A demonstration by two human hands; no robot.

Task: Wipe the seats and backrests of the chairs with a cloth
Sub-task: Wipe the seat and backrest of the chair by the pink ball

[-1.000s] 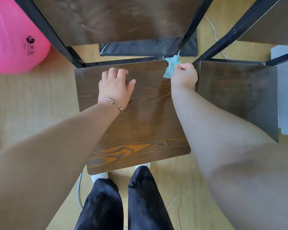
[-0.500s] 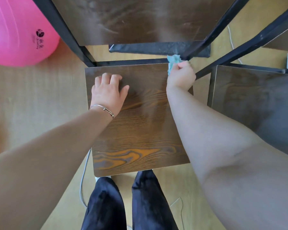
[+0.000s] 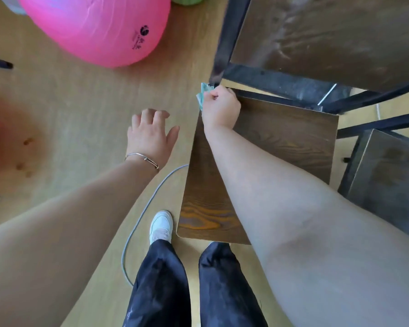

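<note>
A dark wood-grain chair seat [image 3: 288, 147] with a black metal frame stands in front of me, its backrest panel [image 3: 335, 36] rising at the top right. My right hand [image 3: 221, 107] is shut on a small teal cloth [image 3: 202, 96] at the seat's back left corner, beside the black frame post [image 3: 222, 43]. Over the wooden floor to the left of the seat, my left hand [image 3: 151, 135] hovers with fingers spread, holding nothing. It wears a thin bracelet at the wrist.
A second dark chair seat [image 3: 387, 182] stands at the right. A big pink exercise ball [image 3: 99, 27] rests on the floor at the upper left. A grey cable [image 3: 139, 220] runs across the floor by my white shoe [image 3: 161, 226].
My right hand moved the cloth from the seat's back right corner across to its back left corner. My left hand lifted off the seat and now hangs over the floor. The view swung left.
</note>
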